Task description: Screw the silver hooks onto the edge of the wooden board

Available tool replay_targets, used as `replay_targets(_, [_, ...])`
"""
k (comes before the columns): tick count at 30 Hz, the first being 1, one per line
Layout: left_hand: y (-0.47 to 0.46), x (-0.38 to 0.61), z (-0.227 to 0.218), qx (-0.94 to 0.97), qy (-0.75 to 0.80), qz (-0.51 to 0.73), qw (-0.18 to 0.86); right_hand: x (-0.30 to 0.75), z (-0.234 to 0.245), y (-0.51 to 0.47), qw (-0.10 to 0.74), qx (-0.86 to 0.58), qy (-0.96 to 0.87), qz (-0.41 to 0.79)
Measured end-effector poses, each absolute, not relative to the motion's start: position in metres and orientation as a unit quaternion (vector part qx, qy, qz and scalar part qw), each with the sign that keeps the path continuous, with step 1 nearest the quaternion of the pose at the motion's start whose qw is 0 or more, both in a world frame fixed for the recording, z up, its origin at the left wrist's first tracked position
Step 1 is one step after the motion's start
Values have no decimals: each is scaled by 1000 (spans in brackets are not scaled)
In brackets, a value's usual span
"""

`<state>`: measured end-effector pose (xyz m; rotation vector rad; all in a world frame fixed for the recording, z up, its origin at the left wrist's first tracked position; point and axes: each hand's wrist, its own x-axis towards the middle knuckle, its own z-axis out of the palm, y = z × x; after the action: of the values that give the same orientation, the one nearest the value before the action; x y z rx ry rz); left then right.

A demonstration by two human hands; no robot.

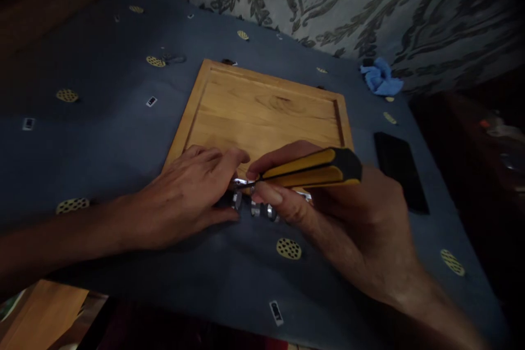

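My right hand (348, 213) grips a screwdriver (311, 169) with a yellow and black handle. Its thin dark shaft points left, to a shiny metal hook strip (241, 181) at the near edge of a wooden board (262, 115). Several metal hooks (255, 208) hang from that strip, partly covered by my right fingers. Across the board's near left corner lies my left hand (191, 191), fingers on top and thumb below, around the strip's left end. The shaft's tip and the exact contact of my left fingers are hard to make out.
A black phone-like slab (400, 172) lies on the blue patterned tablecloth (118, 158) at the right. Farther back is a crumpled blue cloth (381, 77), near the patterned wall (320, 5). The table's near edge runs along the bottom.
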<state>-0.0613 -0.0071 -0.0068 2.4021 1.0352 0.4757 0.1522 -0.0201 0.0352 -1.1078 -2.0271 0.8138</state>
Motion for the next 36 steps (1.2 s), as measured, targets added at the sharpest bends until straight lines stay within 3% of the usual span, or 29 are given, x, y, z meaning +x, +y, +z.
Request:
replay_targets(9, [-6,-59,1,869,393,152,261,150,46,-10,342,-448,-727,394])
replay_targets(14, [-5,-58,0,870,393,152,256,148,39,-10,372,-450,-714,387])
replay_targets(22, [-5,-58,-2,870,390,157,258,138,36,-9,414,-428,-646,478])
replay_targets(26, [-6,-59,-2,872,390,157,253,143,41,-5,388,-401,-658,506])
replay_targets(36, [-6,-60,-2,870,391,146,261,145,36,-8,413,-435,-652,465])
